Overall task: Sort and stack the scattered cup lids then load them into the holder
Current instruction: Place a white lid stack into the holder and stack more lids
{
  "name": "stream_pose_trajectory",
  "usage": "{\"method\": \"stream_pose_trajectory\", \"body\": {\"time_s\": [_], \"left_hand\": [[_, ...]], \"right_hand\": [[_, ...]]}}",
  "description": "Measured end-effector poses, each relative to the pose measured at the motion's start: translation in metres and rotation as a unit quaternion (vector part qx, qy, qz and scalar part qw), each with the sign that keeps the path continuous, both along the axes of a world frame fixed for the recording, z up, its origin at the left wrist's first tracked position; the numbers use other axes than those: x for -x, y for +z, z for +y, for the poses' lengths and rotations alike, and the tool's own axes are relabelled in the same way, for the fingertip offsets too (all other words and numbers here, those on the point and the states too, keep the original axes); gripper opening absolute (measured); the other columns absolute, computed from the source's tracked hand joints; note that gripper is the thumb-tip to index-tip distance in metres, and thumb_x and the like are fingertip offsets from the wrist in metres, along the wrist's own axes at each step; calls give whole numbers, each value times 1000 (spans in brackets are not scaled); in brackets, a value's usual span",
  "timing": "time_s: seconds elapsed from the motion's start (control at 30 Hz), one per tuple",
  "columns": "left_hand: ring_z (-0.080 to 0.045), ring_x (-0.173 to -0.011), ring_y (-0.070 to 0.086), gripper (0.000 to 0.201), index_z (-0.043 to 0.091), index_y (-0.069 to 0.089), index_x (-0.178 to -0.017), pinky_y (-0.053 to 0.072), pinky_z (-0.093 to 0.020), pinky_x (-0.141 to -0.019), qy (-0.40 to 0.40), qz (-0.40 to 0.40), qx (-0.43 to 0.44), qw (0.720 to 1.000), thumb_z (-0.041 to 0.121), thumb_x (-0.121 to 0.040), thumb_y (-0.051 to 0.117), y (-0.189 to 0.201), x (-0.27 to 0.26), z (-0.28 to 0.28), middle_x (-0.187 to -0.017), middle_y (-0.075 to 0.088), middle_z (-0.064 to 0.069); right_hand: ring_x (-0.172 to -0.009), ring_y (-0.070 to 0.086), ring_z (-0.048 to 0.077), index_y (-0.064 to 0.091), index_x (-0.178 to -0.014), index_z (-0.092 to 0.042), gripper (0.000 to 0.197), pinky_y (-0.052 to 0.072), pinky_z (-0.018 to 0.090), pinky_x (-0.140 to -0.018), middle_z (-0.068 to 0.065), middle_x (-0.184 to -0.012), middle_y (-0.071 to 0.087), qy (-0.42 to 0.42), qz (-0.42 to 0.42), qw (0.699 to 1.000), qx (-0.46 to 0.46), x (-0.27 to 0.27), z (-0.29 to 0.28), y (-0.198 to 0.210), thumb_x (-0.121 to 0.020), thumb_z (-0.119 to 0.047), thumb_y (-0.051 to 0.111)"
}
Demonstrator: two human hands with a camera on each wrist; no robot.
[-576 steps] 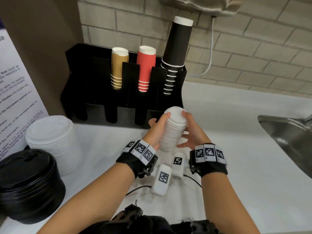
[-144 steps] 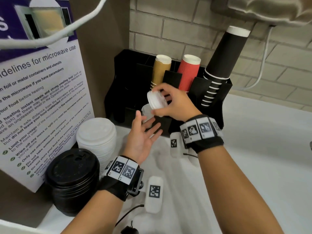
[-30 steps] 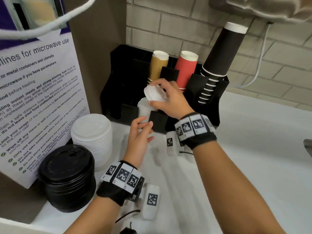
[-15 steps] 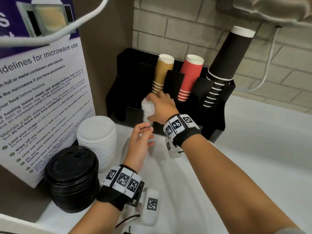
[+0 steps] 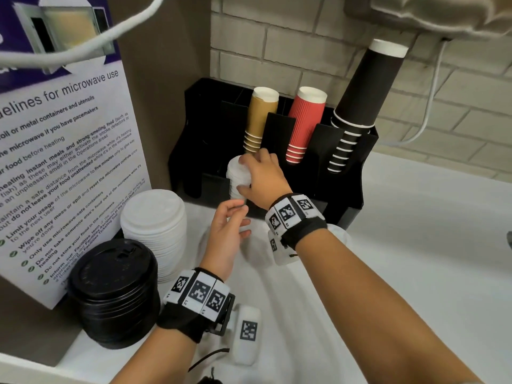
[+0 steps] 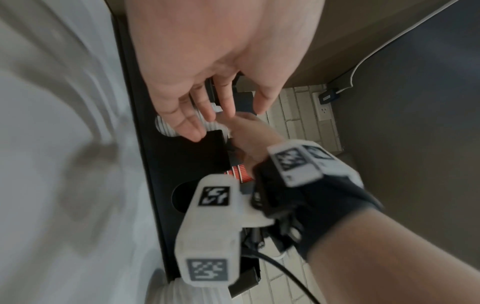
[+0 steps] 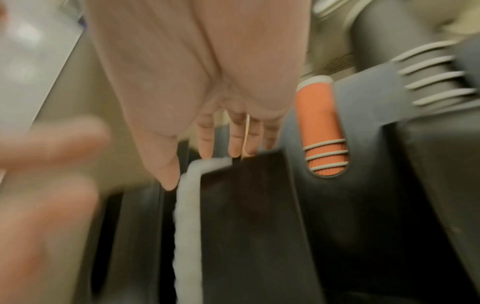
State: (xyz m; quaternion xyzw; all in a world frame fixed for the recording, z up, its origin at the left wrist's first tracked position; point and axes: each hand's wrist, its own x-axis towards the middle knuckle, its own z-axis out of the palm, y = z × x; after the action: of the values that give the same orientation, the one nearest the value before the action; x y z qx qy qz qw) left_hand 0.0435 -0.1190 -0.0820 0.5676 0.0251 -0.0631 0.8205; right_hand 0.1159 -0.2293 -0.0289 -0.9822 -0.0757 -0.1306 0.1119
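A black holder [image 5: 343,184] stands against the brick wall. A stack of small white lids [image 5: 234,176] sits in its front left slot and shows as a white edge [image 7: 187,205] in the right wrist view. My right hand [image 5: 246,176] grips the top of that stack, fingers over the top and thumb down the front side. My left hand [image 5: 238,220] hovers just below, in front of the slot, with relaxed fingers [image 6: 197,127] and nothing in it. A stack of large white lids [image 5: 153,217] and a stack of black lids [image 5: 113,289] stand on the counter at the left.
Tan cups [image 5: 260,117], red cups [image 5: 303,120] and tall black cups [image 5: 360,101] fill the holder's rear slots. A microwave poster [image 5: 55,162] leans at the left. A white tagged device [image 5: 246,336] with a cable lies on the white counter [image 5: 401,231].
My right hand has brought the single small lid down onto the stack in the holder and now sits on top of it. My left hand stays just below the slot.
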Motion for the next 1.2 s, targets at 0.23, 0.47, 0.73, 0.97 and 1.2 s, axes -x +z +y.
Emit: {"method": "stream_pose_trajectory", "body": {"time_s": [0.23,0.47,0.73,0.97,1.2], "left_hand": [[-13,-86,59,12,16,61,-107,51,-22,-73,-21,3,-1,1000,14,-99,52,6,-3,1,-107,58,-2],[-14,-84,61,14,23,62,-95,51,-23,-73,-35,2,1,999,13,-98,52,9,-5,-4,-104,58,1],[-14,-86,62,15,25,63,-97,50,-22,-71,-65,-5,-16,998,15,-99,51,10,0,-12,-104,58,2],[-13,-84,63,15,26,63,-96,49,-22,-71,-59,-3,-26,998,17,-99,52,8,-2,-9,-105,58,1],[-8,-117,58,64,43,45,-133,49,-30,-98,-245,-77,-101,961,33,-77,73,10,8,-15,-135,52,10]], "right_hand": [[-87,56,10,63,-95,-16,13,44,15,-79,0,-95,62,-115,-104,927,-342,70,-71,18,-83,-15,69],[-88,55,20,58,-96,-17,33,39,24,-70,3,-98,52,-261,84,919,-284,124,-121,-19,-74,-29,80],[-89,48,23,45,-102,-20,54,41,28,-73,2,-111,33,-266,156,914,-265,125,-110,-40,-67,-25,85],[-84,49,22,44,-103,-23,51,42,50,-98,0,-111,32,-288,134,915,-249,126,-112,-36,-69,-26,82],[-102,53,15,50,-108,-30,54,42,20,-75,0,-111,52,-119,96,911,-382,124,-91,-3,-67,-25,84]]}}
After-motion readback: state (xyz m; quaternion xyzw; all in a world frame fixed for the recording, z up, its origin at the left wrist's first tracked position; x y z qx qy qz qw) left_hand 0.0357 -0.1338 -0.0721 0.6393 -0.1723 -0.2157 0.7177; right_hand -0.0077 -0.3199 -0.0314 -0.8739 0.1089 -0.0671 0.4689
